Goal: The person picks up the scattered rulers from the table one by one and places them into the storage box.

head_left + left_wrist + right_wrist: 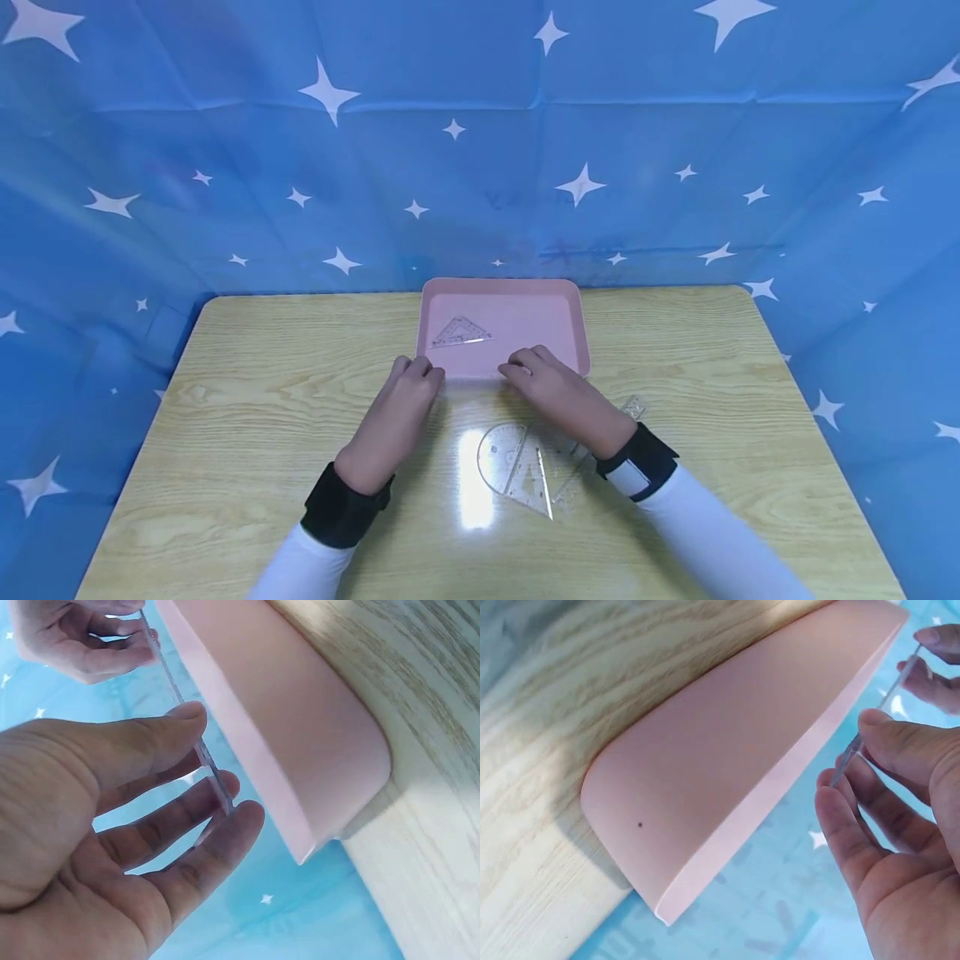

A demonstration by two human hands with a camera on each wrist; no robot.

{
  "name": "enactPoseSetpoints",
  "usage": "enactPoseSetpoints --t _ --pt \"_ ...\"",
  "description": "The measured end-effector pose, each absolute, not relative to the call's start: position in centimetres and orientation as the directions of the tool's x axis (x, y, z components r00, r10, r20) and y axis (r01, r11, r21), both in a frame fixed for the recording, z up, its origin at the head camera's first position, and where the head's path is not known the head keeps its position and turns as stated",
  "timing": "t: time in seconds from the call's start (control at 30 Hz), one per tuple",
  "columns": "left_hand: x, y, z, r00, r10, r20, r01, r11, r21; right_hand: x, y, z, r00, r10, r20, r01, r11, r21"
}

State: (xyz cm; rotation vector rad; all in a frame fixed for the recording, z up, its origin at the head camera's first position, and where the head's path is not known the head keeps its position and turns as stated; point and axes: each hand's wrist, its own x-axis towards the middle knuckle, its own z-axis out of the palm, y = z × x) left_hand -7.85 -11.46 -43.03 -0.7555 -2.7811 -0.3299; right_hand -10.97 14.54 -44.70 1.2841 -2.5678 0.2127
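Note:
My left hand [401, 408] and right hand [562, 396] are at the near rim of a pink tray [525, 325]. Between them they pinch a thin clear plastic piece [171, 679], one end in each hand. Both wrist views catch it nearly edge-on, so its outline is hidden. Thumb on one side and fingertips on the other grip it in the right wrist view, close over the tray's rim. A clear set square [461, 332] lies inside the tray, toward its left.
On the table [285, 433], below the right forearm, lie a clear protractor [491, 454], another set square [531, 483] and a clear ruler [633, 407] partly hidden by the right hand. A blue star-patterned cloth [480, 192] hangs behind the tray.

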Motion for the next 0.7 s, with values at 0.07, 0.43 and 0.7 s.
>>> enactPoseSetpoints --t 0.07,0.43,0.7 --pt "-8.5 -11.2 -43.0 -0.829 0.475 0.296 0.528 0.838 0.135 -11.4 14.8 -44.6 -0.586 -0.757 0.289 -0.792 0.61 -0.008" --pt "-12.2 -9.9 -43.7 -0.81 0.525 0.262 0.562 0.823 0.086 -14.3 15.2 -44.6 -0.639 -0.737 0.22 -0.754 0.657 0.009" --pt "-14.0 -9.1 -44.8 -0.829 0.526 0.19 0.555 0.815 0.167 -15.8 14.9 -45.1 -0.657 -0.731 0.186 -0.748 0.662 -0.039"
